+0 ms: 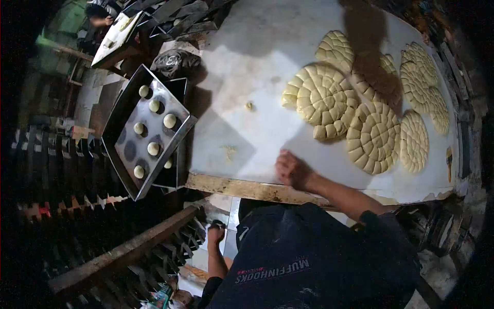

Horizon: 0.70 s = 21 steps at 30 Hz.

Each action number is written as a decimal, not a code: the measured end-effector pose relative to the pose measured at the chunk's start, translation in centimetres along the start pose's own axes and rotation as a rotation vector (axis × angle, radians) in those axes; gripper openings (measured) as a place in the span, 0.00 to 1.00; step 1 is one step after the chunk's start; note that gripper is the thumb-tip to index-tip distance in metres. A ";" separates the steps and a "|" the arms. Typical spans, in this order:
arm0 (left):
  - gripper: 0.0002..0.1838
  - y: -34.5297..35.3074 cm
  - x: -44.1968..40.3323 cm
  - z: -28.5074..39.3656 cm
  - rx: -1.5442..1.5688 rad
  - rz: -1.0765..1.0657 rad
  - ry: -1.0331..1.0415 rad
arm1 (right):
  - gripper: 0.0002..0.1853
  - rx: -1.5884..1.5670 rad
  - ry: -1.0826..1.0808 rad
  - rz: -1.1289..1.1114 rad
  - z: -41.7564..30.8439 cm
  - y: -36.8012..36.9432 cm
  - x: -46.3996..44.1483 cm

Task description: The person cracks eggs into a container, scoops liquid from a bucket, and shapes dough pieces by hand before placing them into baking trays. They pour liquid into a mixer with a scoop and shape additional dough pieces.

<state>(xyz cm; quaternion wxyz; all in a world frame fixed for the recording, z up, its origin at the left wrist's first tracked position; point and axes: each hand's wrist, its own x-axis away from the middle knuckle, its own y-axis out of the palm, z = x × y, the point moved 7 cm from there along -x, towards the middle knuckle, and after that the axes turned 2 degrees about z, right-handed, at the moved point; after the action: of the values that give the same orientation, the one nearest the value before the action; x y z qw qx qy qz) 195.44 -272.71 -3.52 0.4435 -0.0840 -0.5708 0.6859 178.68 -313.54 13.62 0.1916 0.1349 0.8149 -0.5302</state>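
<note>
Soft, yellowish dough rounds [328,96], thick and slightly glossy, lie at the right of the worktop [252,149], each scored into many puffy blocks in rings; some touch or overlap. The right hand [293,169] is folded into a fist over the near edge, just left of the rounds, a little blurred. The left hand [216,235] hangs lower at the near left, fingers curled by a small dark thing [217,224]; whether they grip it I cannot tell. The worktop is pale and smooth, with dough scraps [229,153] on it and a rough wooden edge strip [247,188]. To the left, a worn metal tray [114,135] carries smooth, pale balls [169,121], tilted over another tray [181,154]. The room is dim; far left, a person [102,14] stands at a second table [114,37], and dark slatted racks [62,159] fill the left side.
</note>
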 end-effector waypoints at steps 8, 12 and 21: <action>0.07 -11.0 -1.6 10.8 0.162 0.528 0.008 | 0.04 0.137 0.589 0.187 2.8 -1.1 -4.4; 0.07 -13.3 -4.0 14.1 0.293 0.558 -0.025 | 0.02 0.001 0.201 0.136 0.2 -0.4 0.5; 0.09 -17.3 -8.2 23.0 0.513 0.747 0.214 | 0.10 -0.386 0.510 0.185 -0.2 -7.6 -4.2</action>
<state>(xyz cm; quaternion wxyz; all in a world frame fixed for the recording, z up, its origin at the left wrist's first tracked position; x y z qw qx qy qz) 194.87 -295.57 15.80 0.2291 -0.2418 -0.2646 0.9050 179.19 -316.47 21.76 0.0510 0.2980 0.9062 -0.2957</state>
